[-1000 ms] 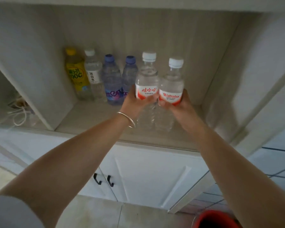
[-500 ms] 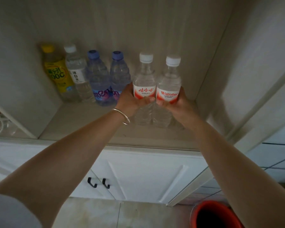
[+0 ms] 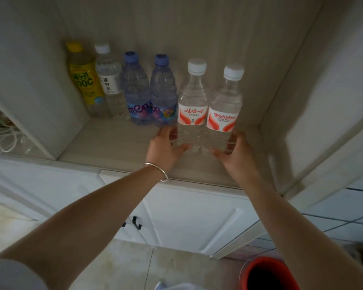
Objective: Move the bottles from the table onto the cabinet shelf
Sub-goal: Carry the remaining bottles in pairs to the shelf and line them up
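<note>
Six bottles: I see them upright in a row on the cabinet shelf (image 3: 117, 143).
Left hand (image 3: 166, 146): fingers loosely spread beside the left red-label bottle (image 3: 192, 107).
Right hand (image 3: 238, 152): fingers likewise loose by the right red-label bottle (image 3: 223, 114).

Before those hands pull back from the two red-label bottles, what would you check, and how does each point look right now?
1. Both red-label bottles, left one and right one, stand upright on the cabinet shelf: ok.
2. Left hand has let go: fingers look relaxed beside the base, whether they touch it cannot tell.
3. Right hand has let go: same, cannot tell.
4. The new pair sits in the row with the purple-cap bottles: ok.
5. Bottles stand well back from the shelf's front edge: ok.
6. More bottles left on the table: cannot tell, table is out of view.
</note>
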